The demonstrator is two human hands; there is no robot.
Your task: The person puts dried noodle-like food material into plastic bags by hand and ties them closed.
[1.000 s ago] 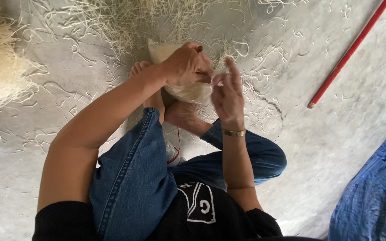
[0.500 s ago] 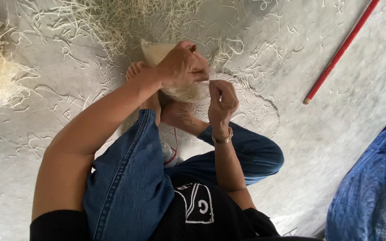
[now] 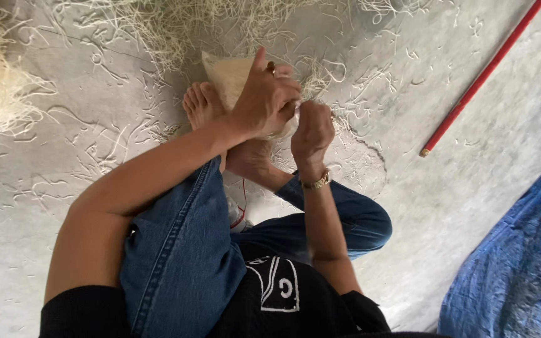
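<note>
The left hand (image 3: 264, 94) clamps a pale fibre bundle (image 3: 230, 75) over the bare feet (image 3: 205, 103); the right hand (image 3: 311, 131) is clenched, seemingly pinching a strand. Loose fibres (image 3: 158, 25) litter the floor; plenty looks unworked

Pale dry fibre bundle (image 3: 230, 78), matt rough grey floor (image 3: 64, 156), glossy red stick (image 3: 480, 78), blue woven tarp (image 3: 521, 269).

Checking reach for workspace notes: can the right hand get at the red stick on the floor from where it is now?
Probably yes, with a stretch. The right hand is closed at the pale fibre bundle; the red stick lies apart on that side, with only loose fibre scraps on the floor between them.
</note>
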